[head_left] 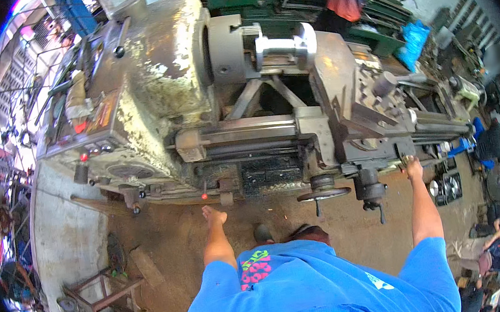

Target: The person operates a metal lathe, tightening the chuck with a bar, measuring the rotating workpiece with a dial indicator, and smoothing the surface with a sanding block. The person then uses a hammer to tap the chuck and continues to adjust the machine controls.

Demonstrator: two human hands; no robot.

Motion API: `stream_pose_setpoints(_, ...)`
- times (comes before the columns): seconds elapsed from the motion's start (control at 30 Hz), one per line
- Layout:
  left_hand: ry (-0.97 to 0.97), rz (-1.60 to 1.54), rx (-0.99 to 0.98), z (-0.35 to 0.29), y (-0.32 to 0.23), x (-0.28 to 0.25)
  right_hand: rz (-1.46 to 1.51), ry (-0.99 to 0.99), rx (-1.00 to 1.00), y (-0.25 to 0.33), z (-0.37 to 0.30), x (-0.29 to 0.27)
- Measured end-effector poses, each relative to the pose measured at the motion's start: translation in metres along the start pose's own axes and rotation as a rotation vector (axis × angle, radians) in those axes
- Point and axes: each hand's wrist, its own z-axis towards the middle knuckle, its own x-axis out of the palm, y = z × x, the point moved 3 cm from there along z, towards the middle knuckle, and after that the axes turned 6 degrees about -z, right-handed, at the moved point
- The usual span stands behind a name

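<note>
The left hand [214, 214] of the person in the blue short-sleeved shirt [314, 284] is the nearer one to the small red-knobbed metal lever [204, 195] at the front edge of the worn, cream-painted metal lathe [150, 87]; from here I see the knob just beyond the fingertips, away from the body, with a narrow gap between; the lever's long axis points roughly toward that hand; the fingers reach forward, thumb apart, holding nothing that I can make out. The right hand [413, 168] is well apart, at the front right corner of the dark grey steel carriage [379, 150]; its fingers look bent, but whether they close round a handle I cannot tell; left of it, along the same edge, sits a dark, round-rimmed handwheel [323, 194]. The shiny silver, spool-shaped metal piece [279, 46] lies farther back, just right of the grey cylindrical steel chuck [227, 51]; its long axis runs left to right, along the lathe, well apart from both hands.
</note>
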Motion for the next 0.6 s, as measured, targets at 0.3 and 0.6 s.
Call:
stream_pose_setpoints(0.3, 0.066, -1.029, -0.059, 0.062, 0.009, -0.033, -0.59, 0.073, -0.339, 0.039, -0.034, -0.04)
stream_pose_setpoints(0.6, -0.276, -1.11, -0.147, 0.059, -0.024, -0.03, 0.126, -0.004, 0.129, 0.045, -0.039, -0.052)
